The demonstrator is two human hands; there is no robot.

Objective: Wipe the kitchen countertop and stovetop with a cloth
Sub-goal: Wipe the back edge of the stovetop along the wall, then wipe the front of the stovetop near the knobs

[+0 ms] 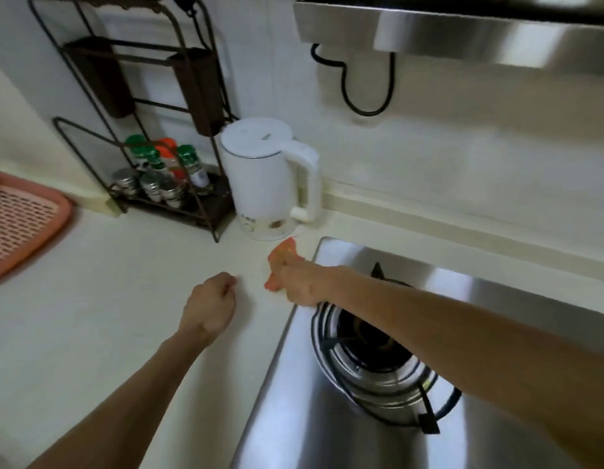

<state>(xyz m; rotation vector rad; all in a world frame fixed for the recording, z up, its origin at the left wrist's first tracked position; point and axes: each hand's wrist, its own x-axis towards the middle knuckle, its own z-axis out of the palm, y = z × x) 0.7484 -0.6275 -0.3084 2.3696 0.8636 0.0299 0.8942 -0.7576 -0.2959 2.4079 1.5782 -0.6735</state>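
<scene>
Over on the left we pass a pink perforated tray [21, 225], a wire rack [138, 130] of spice jars [165, 164] with labels too blurred to read, and a white kettle [266, 177] whose small markings near the base we can't make out. Our left hand [209, 304] hovers over the cream countertop [90, 316], fingers curled into a fist with nothing in it. Right beside it, our right hand [298, 282] grips the bunched orange cloth [283, 253] on the countertop, just in front of the kettle and at the steel stovetop [327, 418] edge, forearm crossing the burner [371, 353].
</scene>
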